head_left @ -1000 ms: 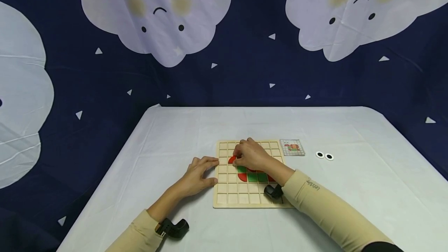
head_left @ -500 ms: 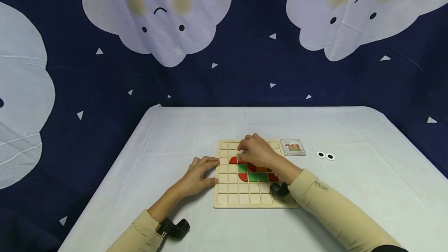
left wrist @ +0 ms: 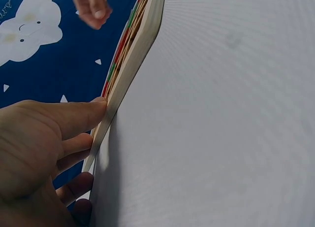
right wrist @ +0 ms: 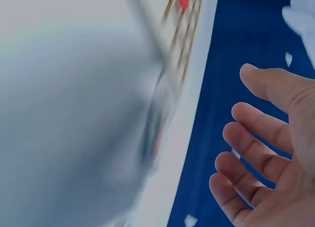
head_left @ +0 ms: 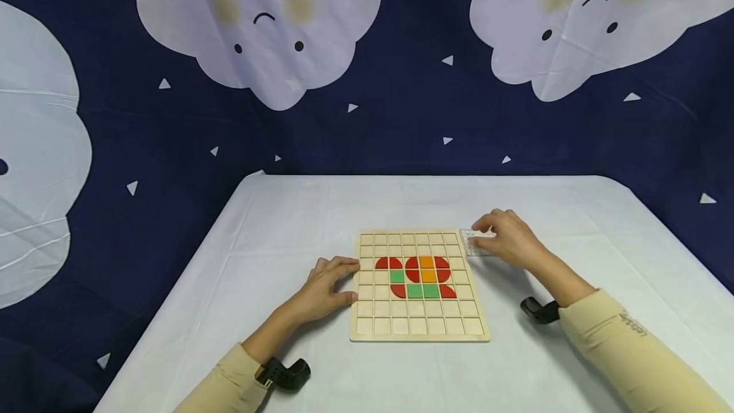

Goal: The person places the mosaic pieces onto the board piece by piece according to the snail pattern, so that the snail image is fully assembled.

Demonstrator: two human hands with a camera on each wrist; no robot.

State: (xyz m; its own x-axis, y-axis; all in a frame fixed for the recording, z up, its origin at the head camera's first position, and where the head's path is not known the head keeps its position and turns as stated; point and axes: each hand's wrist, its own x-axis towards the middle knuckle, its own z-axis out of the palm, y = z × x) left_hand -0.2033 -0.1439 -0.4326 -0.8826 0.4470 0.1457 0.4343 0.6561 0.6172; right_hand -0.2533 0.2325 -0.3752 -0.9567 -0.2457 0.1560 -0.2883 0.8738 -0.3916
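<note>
A wooden grid board (head_left: 401, 326) lies on the white table, with red, orange and green tiles set in its middle cells. At its left edge rests my left hand (head_left: 328, 290), thumb and fingertips touching the rim; the left wrist view shows the thumb (left wrist: 83, 116) against the board's side. My right hand (head_left: 509, 239) is in the air over a small picture card (head_left: 471, 251) beside the board's top right corner, hiding part of it. In the right wrist view the right hand (right wrist: 275, 153) has loosely bent, spread fingers and holds nothing.
The white tablecloth (head_left: 298, 209) spreads around the board. A dark blue backdrop (head_left: 401, 139) with white clouds hangs behind. The two eye pieces seen earlier at the right are hidden behind the right hand and forearm.
My right hand has left the tiles and moved right, over the picture card, uncovering the red, green and orange tiles. My left hand has stayed at the board's edge.
</note>
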